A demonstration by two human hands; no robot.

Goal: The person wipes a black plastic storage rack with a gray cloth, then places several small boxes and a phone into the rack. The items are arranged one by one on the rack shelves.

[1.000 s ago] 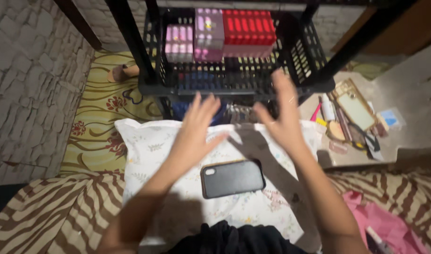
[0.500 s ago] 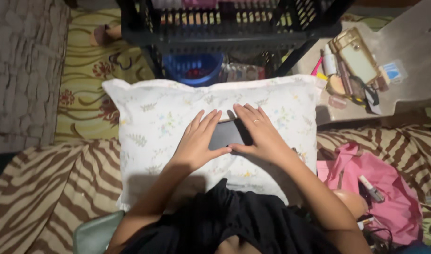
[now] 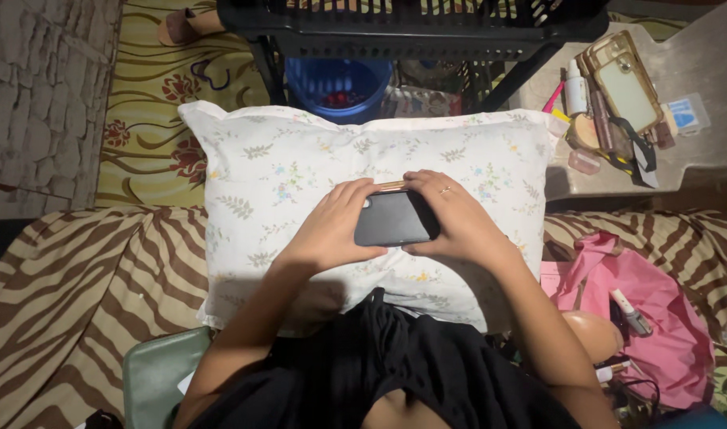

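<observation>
Two hands close on one phone [image 3: 395, 218] at the middle of the view; the left hand [image 3: 331, 230] grips its left end, fingers curled over the top edge, and the right hand [image 3: 455, 222] grips its right end, a ring on one finger; the hands are close together, the dark case showing between them. The phone lies flat, long side across, low over or resting on a white pillow [image 3: 284, 175] with small flowers; whether it touches the cloth cannot be told.

At 12 o'clock stands a black rack [image 3: 411, 28], with a blue tub [image 3: 335, 83] under it; at 2 o'clock a second phone [image 3: 621, 83] in a gold case lies among small bottles and makeup on a pale ledge; at 4 o'clock a pink bag [image 3: 657, 318] lies open on the striped cover [image 3: 69, 294]; at 7 o'clock is a green seat edge [image 3: 161, 377].

As a judgement, the grip looks sound: both ends held, thumbs below, so the phone should stay level; keeping it low over the soft pillow would make any slip harmless; the fingers over the top edge are best kept clear of the side buttons.
</observation>
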